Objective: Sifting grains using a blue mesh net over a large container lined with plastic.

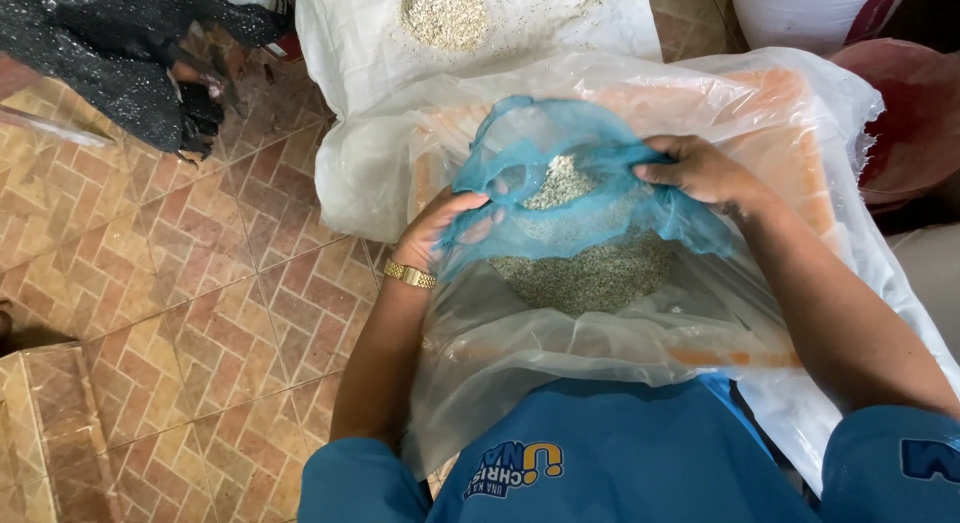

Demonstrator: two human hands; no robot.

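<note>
Both hands grip a blue net (560, 143) of grain (590, 268) over a clear bag (520, 363) (orange crate beneath): left hand (440, 228) clutches one edge, right hand (700, 171) pinches the other.

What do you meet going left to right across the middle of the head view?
Patterned tile floor → gold wristwatch → left hand → blue mesh cloth holding grain → right hand → clear plastic sheet's right edge.
</note>
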